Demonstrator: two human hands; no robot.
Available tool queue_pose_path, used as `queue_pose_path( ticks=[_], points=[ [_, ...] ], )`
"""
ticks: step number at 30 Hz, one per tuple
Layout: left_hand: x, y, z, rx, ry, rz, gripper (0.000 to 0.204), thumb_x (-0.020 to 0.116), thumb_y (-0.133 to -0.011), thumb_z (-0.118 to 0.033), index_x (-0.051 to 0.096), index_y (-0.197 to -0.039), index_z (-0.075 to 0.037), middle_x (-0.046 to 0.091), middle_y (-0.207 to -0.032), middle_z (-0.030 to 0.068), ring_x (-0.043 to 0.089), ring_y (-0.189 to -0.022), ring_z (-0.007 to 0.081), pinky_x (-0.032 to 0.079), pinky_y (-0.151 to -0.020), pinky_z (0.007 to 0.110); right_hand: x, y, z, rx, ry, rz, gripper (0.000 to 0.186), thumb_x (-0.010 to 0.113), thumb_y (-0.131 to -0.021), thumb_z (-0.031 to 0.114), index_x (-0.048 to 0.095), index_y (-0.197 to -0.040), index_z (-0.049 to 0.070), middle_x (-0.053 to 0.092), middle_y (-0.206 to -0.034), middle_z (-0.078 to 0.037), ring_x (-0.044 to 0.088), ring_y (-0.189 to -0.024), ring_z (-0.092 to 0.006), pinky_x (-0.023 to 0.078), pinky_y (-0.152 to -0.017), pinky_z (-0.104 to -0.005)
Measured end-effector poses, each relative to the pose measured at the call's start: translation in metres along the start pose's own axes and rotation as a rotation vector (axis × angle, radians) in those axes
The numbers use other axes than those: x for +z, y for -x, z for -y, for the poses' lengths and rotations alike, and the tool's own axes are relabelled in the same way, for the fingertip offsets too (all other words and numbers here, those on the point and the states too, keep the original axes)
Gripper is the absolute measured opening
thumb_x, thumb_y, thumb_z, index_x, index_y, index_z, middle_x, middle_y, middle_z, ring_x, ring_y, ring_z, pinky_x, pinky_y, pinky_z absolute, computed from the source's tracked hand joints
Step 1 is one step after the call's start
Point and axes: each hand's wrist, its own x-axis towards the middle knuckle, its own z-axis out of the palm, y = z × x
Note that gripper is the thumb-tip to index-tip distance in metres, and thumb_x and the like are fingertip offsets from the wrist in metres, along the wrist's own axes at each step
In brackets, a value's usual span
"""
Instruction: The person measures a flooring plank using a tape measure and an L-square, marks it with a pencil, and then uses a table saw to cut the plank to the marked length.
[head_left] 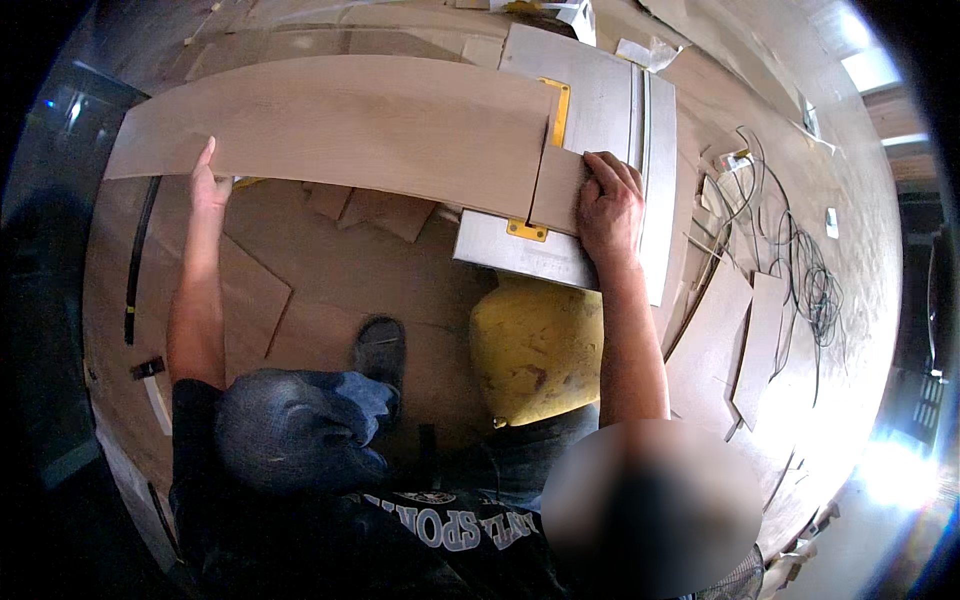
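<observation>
A long light-brown board (350, 125) lies across the upper middle, its right part over a silver metal-topped work surface (610, 90) with yellow fittings (527, 229). My left hand (208, 180) grips the board's near edge at the left, thumb on top and the other fingers hidden beneath. My right hand (610, 200) has curled fingers on a smaller board piece (555, 190) against the long board's right end. A dusty yellow padded object (530, 350) is below the metal surface, beside my knee.
Brown board offcuts (705, 340) and tangled black cables (815, 280) lie on the dusty floor (855, 240) to the right. More flat pieces (385, 210) are under the long board. A dark strip (141, 260) lies at the left, near a small tool (150, 370). My sandalled foot (380, 350) rests below.
</observation>
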Motion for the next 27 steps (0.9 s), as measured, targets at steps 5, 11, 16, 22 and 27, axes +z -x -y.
queue_pose_path(
  ticks=[5, 11, 16, 22, 27],
  points=[
    [-0.008, -0.001, 0.004, 0.025, 0.021, 0.030, 0.051, 0.071, -0.092, -0.029, 0.054, -0.131, -0.001, 0.057, -0.130, 0.0113, 0.050, -0.124, 0.0260, 0.040, -0.106, 0.044, -0.001, 0.003, 0.001, -0.017, -0.036, -0.022, 0.032, 0.054, -0.084, 0.003, 0.069, -0.112, 0.000, 0.067, -0.118, -0.016, 0.058, -0.114, -0.0345, 0.046, -0.104, -0.0436],
    [-0.011, 0.004, 0.005, 0.041, 0.033, 0.116, 0.040, 0.070, -0.093, -0.024, 0.059, -0.123, 0.000, 0.063, -0.120, 0.0083, 0.058, -0.113, 0.0224, 0.045, -0.102, 0.040, -0.002, 0.005, 0.001, -0.013, 0.005, -0.006, 0.032, 0.054, -0.087, 0.003, 0.069, -0.115, 0.002, 0.067, -0.121, -0.013, 0.059, -0.115, -0.0315, 0.046, -0.104, -0.0401],
    [-0.013, 0.010, 0.006, 0.039, 0.062, 0.041, 0.037, 0.070, -0.093, -0.021, 0.059, -0.124, -0.001, 0.063, -0.122, 0.0075, 0.059, -0.113, 0.0227, 0.046, -0.102, 0.039, -0.004, 0.013, 0.004, -0.011, -0.044, -0.024, 0.030, 0.054, -0.084, 0.002, 0.070, -0.110, 0.000, 0.067, -0.118, -0.014, 0.059, -0.113, -0.0328, 0.046, -0.104, -0.0422],
    [-0.020, 0.014, 0.006, 0.015, 0.083, 0.018, 0.041, 0.071, -0.092, -0.019, 0.058, -0.126, -0.002, 0.063, -0.123, 0.0071, 0.059, -0.115, 0.0228, 0.046, -0.103, 0.038, -0.005, 0.019, 0.007, -0.007, -0.015, -0.031, 0.030, 0.054, -0.084, 0.002, 0.070, -0.109, 0.000, 0.068, -0.116, -0.013, 0.059, -0.112, -0.0323, 0.047, -0.103, -0.0419],
    [-0.023, 0.019, 0.005, 0.006, 0.099, 0.026, 0.040, 0.072, -0.092, -0.019, 0.058, -0.126, -0.002, 0.062, -0.124, 0.0079, 0.058, -0.115, 0.0226, 0.046, -0.102, 0.038, -0.006, 0.022, 0.008, -0.030, -0.027, -0.052, 0.027, 0.055, -0.086, 0.003, 0.070, -0.108, 0.001, 0.068, -0.114, -0.012, 0.060, -0.110, -0.0324, 0.048, -0.100, -0.0423]
  ],
)
